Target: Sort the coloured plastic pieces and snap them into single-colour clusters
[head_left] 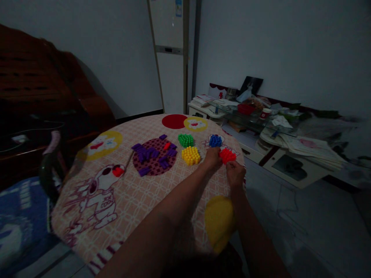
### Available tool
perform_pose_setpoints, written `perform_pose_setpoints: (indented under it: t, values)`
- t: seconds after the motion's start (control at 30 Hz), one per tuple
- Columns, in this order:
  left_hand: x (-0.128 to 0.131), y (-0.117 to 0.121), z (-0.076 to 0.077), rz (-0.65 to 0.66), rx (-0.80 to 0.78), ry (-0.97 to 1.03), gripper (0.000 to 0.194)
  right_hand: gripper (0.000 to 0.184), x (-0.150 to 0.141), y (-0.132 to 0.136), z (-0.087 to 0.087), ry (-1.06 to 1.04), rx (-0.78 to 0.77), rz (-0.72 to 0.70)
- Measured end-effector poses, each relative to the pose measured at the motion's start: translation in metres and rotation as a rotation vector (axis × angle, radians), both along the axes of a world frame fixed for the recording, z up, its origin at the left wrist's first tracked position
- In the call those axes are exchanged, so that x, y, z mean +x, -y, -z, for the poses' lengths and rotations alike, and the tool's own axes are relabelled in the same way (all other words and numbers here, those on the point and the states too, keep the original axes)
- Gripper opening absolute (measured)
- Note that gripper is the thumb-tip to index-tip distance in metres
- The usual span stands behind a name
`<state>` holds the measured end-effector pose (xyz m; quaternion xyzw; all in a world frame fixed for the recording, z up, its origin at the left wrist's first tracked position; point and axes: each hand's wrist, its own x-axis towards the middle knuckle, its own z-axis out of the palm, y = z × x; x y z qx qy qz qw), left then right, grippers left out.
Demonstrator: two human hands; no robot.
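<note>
At the right side of the round table, a tight cluster of knobbly red blocks (227,155) lies between my two hands. My left hand (213,158) is closed with curled fingers against the left side of the red cluster. From the near side my right hand (235,173) grips its lower edge, fingertips partly hidden. Just beyond sits a blue cluster (215,141). To the left are a yellow cluster (191,155) and a green cluster (186,140). Loose purple blocks (149,153) are scattered farther left, with a red piece (167,146) among them.
Another red piece (118,171) lies on the patterned tablecloth (145,200) at left. A cluttered glass-topped cabinet (278,154) runs along the right wall. A wooden bench (43,77) stands at left, and a tall white appliance (171,77) is in the corner.
</note>
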<state>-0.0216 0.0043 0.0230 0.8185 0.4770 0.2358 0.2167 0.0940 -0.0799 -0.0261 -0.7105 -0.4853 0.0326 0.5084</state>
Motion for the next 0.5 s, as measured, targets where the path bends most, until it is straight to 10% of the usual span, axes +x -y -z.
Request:
perform_pose_setpoints:
  t: [0.3,0.5]
  values:
    - [-0.011,0.000,-0.005,-0.017,0.062,0.095,0.045,0.025,0.002,0.001,0.000,0.027,0.024,-0.024]
    - [-0.082,-0.031,-0.030,-0.272,0.227,0.094,0.037,0.028,0.002,0.001,0.001,0.030,0.037,-0.016]
